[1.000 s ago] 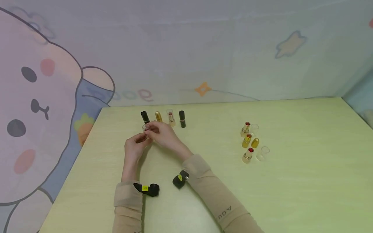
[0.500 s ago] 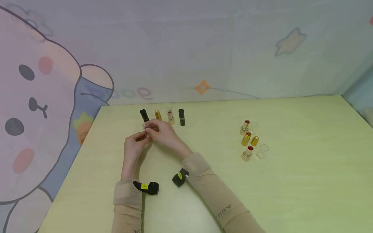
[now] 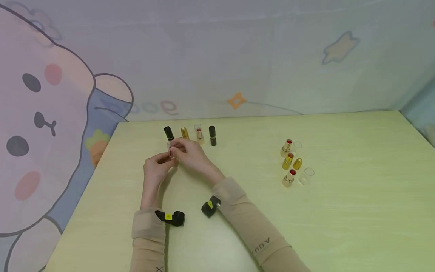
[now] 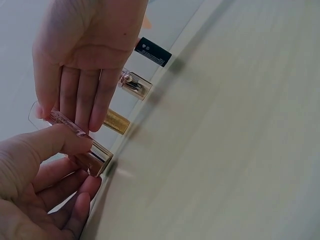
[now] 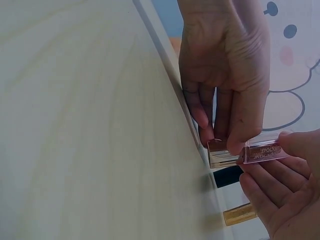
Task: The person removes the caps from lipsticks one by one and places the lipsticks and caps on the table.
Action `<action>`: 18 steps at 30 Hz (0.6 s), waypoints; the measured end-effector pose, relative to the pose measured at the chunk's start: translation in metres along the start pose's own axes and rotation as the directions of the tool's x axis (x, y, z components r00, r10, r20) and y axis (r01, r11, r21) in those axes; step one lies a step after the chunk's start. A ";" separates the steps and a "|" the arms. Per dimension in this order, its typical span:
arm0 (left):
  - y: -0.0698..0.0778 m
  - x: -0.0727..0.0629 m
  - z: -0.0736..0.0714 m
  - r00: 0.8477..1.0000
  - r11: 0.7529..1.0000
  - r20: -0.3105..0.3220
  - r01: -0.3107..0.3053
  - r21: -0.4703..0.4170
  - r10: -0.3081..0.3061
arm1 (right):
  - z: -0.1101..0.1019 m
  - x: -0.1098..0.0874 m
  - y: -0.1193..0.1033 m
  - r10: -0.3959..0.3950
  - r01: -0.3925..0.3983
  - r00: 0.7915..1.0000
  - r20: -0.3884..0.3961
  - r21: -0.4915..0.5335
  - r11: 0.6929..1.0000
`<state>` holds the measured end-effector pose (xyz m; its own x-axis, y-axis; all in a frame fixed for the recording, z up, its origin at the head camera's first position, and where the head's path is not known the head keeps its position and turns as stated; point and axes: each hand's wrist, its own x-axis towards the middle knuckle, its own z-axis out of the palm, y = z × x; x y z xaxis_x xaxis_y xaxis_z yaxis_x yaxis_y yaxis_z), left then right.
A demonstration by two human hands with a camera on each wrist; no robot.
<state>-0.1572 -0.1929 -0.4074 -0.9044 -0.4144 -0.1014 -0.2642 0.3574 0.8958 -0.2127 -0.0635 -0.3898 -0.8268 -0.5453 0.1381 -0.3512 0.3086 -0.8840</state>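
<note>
Both hands meet at a lipstick (image 3: 172, 152) with a shiny gold base and a clear cap, at the left of the table. My left hand (image 3: 156, 170) grips the gold base (image 4: 101, 156) between thumb and fingers, low near the tabletop. From the right, my right hand (image 3: 193, 155) pinches the clear cap (image 5: 265, 150) over the upper part. Right behind the hands stands a black lipstick tube (image 3: 168, 133). A gold rounded-top lipstick (image 3: 184, 132), a clear-capped lipstick (image 3: 199, 136) and a second black tube (image 3: 212, 136) continue that row.
On the right of the table (image 3: 357, 211) stand three uncapped red lipsticks (image 3: 287, 163). Beside them are a gold cap (image 3: 297, 163) and two clear caps (image 3: 307, 176). A cartoon-printed cloth (image 3: 272, 64) hangs behind the table's back edge.
Both hands keep their hold on the lipstick and cap, with only slight finger movement. The head view has shifted a little; the other lipsticks stand as before.
</note>
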 end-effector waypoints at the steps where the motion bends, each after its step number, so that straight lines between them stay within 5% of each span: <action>1: 0.000 0.000 0.000 1.000 1.000 0.001 -0.001 -0.001 0.001 | 0.000 0.000 0.000 -0.001 0.001 1.000 -0.002 0.001 1.000; 18: 0.002 -0.003 0.001 1.000 1.000 0.004 0.001 -0.028 0.000 | -0.002 -0.004 0.001 0.013 -0.013 1.000 -0.017 -0.001 1.000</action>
<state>-0.1556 -0.1905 -0.4056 -0.9057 -0.4110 -0.1036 -0.2552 0.3334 0.9076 -0.2106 -0.0594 -0.3900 -0.8384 -0.5283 0.1341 -0.3409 0.3162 -0.8853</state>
